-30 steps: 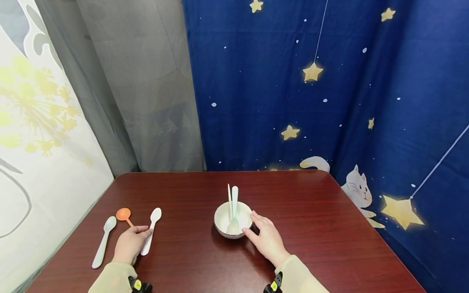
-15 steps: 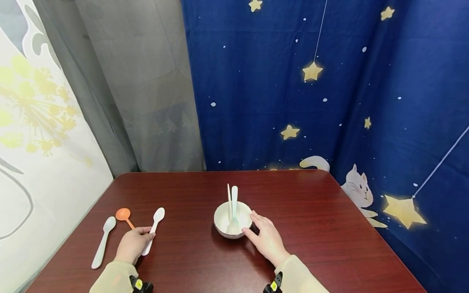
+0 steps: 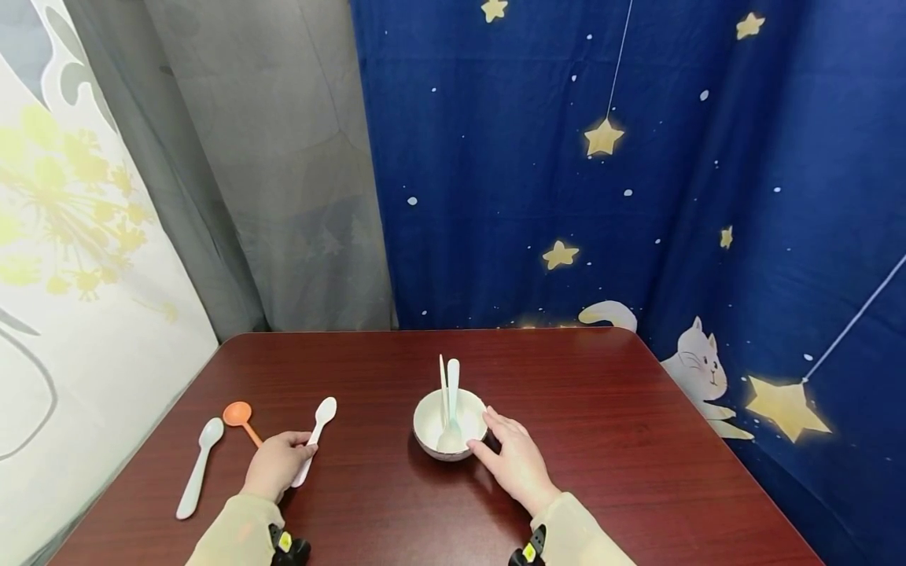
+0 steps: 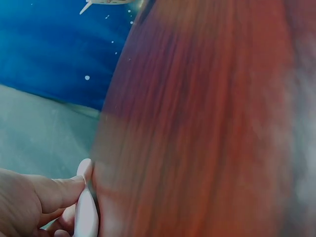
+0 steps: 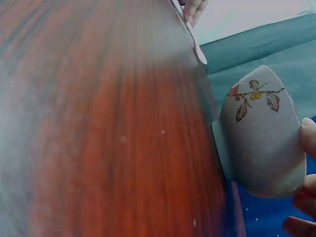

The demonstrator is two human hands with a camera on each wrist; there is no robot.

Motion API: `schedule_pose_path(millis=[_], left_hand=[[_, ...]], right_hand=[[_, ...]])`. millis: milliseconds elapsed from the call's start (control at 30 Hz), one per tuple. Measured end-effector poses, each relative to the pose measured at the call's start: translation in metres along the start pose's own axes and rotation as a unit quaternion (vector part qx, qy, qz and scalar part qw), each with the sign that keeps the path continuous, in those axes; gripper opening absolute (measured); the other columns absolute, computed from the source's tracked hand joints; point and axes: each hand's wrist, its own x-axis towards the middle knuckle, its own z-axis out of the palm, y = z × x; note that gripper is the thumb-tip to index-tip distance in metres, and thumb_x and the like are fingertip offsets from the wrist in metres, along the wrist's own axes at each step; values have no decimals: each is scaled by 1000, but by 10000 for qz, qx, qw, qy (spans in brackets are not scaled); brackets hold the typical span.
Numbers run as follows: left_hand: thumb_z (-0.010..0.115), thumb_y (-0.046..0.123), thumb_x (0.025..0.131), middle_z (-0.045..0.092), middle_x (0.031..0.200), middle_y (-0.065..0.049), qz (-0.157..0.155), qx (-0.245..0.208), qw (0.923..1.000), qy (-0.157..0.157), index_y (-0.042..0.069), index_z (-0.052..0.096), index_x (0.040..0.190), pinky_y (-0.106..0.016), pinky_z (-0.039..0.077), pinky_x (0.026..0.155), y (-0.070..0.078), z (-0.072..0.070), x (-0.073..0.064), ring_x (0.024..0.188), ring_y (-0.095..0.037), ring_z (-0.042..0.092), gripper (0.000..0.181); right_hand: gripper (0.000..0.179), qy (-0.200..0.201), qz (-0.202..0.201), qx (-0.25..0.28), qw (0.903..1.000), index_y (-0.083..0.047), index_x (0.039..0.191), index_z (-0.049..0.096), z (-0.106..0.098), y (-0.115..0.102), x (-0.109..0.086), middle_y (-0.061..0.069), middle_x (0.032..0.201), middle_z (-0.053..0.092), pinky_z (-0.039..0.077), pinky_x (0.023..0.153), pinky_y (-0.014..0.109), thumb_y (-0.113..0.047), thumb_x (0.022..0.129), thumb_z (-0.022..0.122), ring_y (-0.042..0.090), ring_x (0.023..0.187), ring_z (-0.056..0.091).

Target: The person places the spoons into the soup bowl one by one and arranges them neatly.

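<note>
My left hand (image 3: 276, 465) pinches a white spoon (image 3: 324, 413) between thumb and fingers, its bowl end pointing away from me. Close up in the left wrist view, the thumb presses on the spoon (image 4: 87, 212). Further right, a light-coloured bowl (image 3: 432, 450) sits upright on the table. Leaning inside it are a pale green spoon (image 3: 453, 393) and a thin pale utensil (image 3: 443, 385) whose lower end is hard to make out. My right hand (image 3: 520, 464) touches the bowl's right rim with thumb and fingers spread. A leaf-and-berry print marks the bowl's outside (image 5: 266, 143).
An orange spoon (image 3: 238, 413) lies left of my left hand, its handle end partly hidden. Beyond it lies another white spoon (image 3: 200, 472). The brown table (image 3: 566, 377) ends at grey and blue star-printed curtains (image 3: 495, 196); a white curtain (image 3: 106, 314) hangs along the left.
My left hand has moved right with the white spoon, away from the orange spoon, and the spoon tilts further right. The right hand and bowl have stayed in place.
</note>
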Motion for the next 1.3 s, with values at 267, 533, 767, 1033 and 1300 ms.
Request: schedule_pose_path(millis=[267,533,767,1033,1300], left_hand=[[66,15,87,68,100,-20,131,189,9997,-94,-4,68,110,-36,45,68,6,5,4,85,-27,60,31],[67,16,87,68,99,-20,235,274,9992,-143,-5,67,110,-37,45,69,8,3,3,85,-27,60,31],[68,18,86,67,92,-18,163,373,9988,-289,-8,65,107,-37,45,67,11,-4,-2,79,-25,59,33],[75,20,81,62,76,-6,-76,604,9962,-615,-4,63,94,-37,43,64,11,-9,-6,73,-23,55,30],[73,20,81,58,68,-3,-77,656,9956,-666,0,60,83,-33,40,59,7,-8,-9,67,-22,52,24]], right_hand=[[62,-39,-4,-84,10000,-1,132,57,-1,-1,0,11,139,52,37,104,47,-46,90,64,35,127,47],[62,-59,24,-105,9999,-2,133,56,-2,-2,0,10,139,52,37,104,46,-45,90,64,35,127,47],[62,-86,79,-84,9999,-4,133,57,-2,-2,0,8,140,52,36,105,46,-46,89,64,35,128,46],[62,-42,13,-49,10000,-2,133,57,-2,-1,0,10,139,52,37,104,47,-45,89,65,36,127,47],[62,-92,37,-50,9999,-3,134,56,-1,-1,0,11,140,51,37,105,46,-45,89,65,35,128,46]])
